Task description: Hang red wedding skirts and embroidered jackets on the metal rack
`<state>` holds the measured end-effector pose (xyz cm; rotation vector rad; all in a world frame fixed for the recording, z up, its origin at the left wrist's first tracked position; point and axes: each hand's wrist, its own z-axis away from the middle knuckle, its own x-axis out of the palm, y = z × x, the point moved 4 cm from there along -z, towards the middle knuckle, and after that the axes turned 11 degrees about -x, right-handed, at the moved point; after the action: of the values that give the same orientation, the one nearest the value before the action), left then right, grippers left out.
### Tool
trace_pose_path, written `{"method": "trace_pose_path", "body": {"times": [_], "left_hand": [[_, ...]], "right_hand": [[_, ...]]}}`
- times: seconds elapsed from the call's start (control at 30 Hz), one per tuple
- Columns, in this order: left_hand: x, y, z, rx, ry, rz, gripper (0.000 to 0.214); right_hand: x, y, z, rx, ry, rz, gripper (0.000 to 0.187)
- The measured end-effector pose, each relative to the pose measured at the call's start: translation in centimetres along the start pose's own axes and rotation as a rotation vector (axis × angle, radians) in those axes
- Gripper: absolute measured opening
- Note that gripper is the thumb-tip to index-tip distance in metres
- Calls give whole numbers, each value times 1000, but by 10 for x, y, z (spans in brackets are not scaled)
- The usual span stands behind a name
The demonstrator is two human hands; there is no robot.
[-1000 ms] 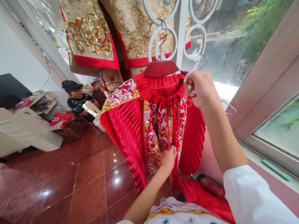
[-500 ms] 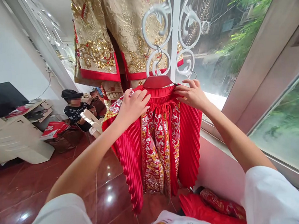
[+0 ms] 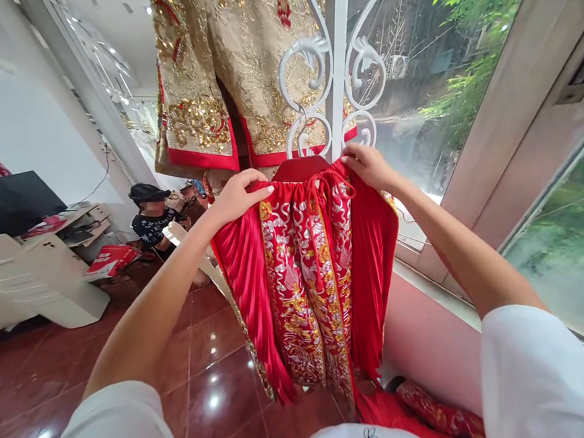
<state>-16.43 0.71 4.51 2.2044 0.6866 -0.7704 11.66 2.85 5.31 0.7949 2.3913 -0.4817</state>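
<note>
A red pleated skirt with gold and silver embroidered panels hangs in front of me. My left hand pinches its gathered waistband at the left end, thumb on the front. At the right end, my right hand grips the same waistband between thumb and fingers. Between them a dark red hanger shows above the waistband, its metal hook up by the white scrollwork. A thin red drawstring is tied at the front of the waist.
A gold-sequinned garment with red hems hangs behind white metal scrollwork. Windows stand on the right. Red embroidered cloth lies low. A seated person is beyond, near a white desk with a monitor.
Both hands have moved to the ends of the waistband, and the skirt's front is drawn up and spread flatter across the hanger. The hanger hook sits slightly lower.
</note>
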Motion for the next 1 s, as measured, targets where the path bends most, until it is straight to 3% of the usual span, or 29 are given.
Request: {"method": "trace_pose_path", "body": {"times": [0.13, 0.2, 0.27, 0.37, 0.47, 0.57, 0.67, 0.8, 0.9, 1.0], "left_hand": [[1, -11, -4, -59, -81, 89, 33], [3, -16, -4, -85, -149, 177, 38], [0, -19, 2, -60, -128, 209, 47], [-7, -25, 23, -28, -37, 51, 62], [-5, -37, 42, -119, 3, -186, 55], [5, -43, 50, -227, 163, -426, 45], [23, -36, 50, -247, 329, -622, 43], [39, -24, 61, -216, 426, -658, 48], [36, -26, 87, -198, 522, -593, 53], [28, -39, 121, -274, 696, -511, 50]], "right_hand": [[6, 0, 5, 129, -262, -373, 22], [4, 0, 11, 161, -292, -474, 26], [-2, 0, 19, 153, -253, -494, 27], [-9, 3, 41, 135, -267, -388, 32], [-14, 10, 62, 117, -233, -236, 36], [-11, 11, 71, 85, -215, -129, 32], [-5, 5, 73, 132, -155, 174, 28], [1, -13, 92, 174, 106, 490, 36], [7, -17, 115, 135, 178, 496, 48], [8, -5, 136, 210, 214, 473, 55]]}}
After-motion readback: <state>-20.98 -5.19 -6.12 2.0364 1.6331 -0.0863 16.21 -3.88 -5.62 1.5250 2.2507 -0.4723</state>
